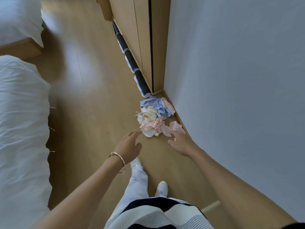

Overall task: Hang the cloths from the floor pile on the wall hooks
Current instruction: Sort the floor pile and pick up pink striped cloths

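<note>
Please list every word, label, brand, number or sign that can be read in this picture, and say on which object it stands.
No readable text anywhere in the head view.
Pile of cloths: only blue and pink stripes and plain cream, no print or label.
Dark roll along the wardrobe: white bands, no letters.
White shoes: no brand mark is visible.

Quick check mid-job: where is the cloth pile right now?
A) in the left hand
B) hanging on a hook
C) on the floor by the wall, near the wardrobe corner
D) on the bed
C: the cloth pile lies on the floor at the foot of the wall beside the wardrobe; the left hand and right hand reach toward it, holding nothing.
</note>
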Available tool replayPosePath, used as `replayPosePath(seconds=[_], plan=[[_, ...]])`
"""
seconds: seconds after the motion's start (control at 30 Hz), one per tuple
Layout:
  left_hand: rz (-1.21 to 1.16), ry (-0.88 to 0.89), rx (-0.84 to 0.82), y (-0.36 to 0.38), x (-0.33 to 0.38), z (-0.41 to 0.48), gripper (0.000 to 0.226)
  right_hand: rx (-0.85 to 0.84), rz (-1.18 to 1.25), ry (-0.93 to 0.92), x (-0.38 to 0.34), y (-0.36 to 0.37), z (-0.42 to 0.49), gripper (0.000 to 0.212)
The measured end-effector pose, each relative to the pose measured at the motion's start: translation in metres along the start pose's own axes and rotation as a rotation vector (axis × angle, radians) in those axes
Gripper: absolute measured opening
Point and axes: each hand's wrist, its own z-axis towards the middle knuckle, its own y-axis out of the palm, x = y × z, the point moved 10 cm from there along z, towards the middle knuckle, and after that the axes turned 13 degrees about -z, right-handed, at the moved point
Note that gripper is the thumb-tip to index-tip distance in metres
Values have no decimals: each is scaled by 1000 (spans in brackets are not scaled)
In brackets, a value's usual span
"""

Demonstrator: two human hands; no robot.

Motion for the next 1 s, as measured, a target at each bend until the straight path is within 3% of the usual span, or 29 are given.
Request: replayPosePath(seconds=[0.63, 0.87, 1.0], plan=[[-12, -106, -249, 2, -22, 251, 56, -114, -51, 213, 40, -71, 197, 41], [30, -137, -308, 24, -39, 324, 57, -199, -68, 210, 60, -52, 275, 41], [59, -159, -330, 63, -66, 361, 56, -314, -80, 191, 92, -3, 321, 47]])
